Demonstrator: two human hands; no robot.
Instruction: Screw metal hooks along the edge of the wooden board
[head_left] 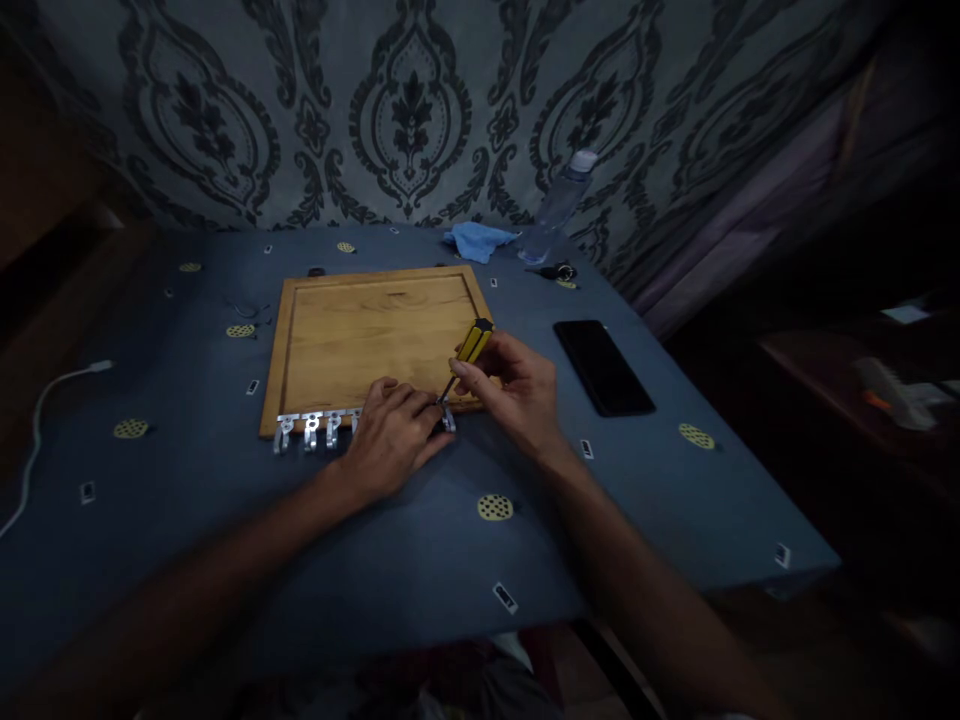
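A yellow-and-black screwdriver [474, 341] is pinched in my right hand [523, 385], tilted with its shaft pointing down to the left. Its tip meets the metal hook rail [311, 418] near the rail's right end, though my fingers hide the exact contact point. The silver rail, with several hooks hanging from it, runs along the near edge of a wooden board [375, 335] with a raised frame. My left hand [394, 435] lies over the right part of the rail, fingers curled on it and thumb below, covering some hooks.
A black phone [604, 367] lies right of the board on the blue patterned tablecloth [420, 570]. Behind stand a clear bottle [559, 205], a blue cloth [480, 241] and a small dark object with a ring [556, 271]. A white cable [41, 420] trails at left; a patterned wall backs the table.
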